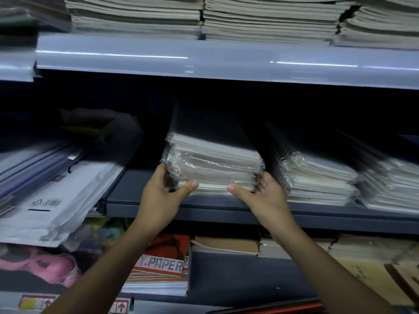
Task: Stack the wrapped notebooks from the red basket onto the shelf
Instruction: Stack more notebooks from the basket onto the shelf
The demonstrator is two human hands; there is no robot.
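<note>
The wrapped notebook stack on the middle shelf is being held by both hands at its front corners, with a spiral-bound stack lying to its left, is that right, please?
Not quite. The head view shows the spiral-bound stack lying to the right of the wrapped notebook stack, not its left. The rest holds: the left hand and the right hand hold its front corners on the middle shelf.
</note>
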